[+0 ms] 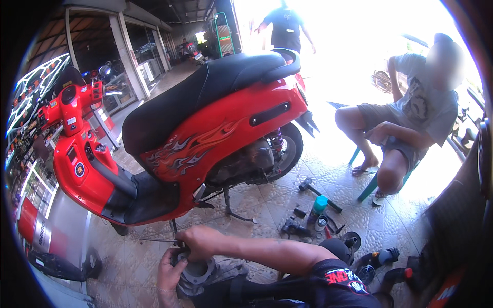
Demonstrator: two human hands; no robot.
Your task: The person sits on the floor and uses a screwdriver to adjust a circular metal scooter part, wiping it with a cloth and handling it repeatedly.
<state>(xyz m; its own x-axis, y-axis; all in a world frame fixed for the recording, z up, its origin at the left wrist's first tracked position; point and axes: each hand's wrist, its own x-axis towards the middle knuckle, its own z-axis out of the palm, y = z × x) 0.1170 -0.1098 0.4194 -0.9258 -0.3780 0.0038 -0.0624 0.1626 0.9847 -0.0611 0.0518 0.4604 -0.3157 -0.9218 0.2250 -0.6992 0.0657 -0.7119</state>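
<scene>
A flanged metal cylinder (193,280) is clasped above the lap (228,291) by fingers of the left hand (170,272), a thin rod (155,239) by the right hand's (200,242); steady bracing is probably best.

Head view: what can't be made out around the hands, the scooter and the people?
All in the head view:
Right hand: the hand itself hides its curled fingertips, so its exact grip is unclear.
Grey metal part: partly covered by both hands; its underside faces away.
Left hand: its forearm is cut off by the lower edge.
Red scooter: its own body hides its far side.
Standing person: head cut off by the top edge.
</scene>
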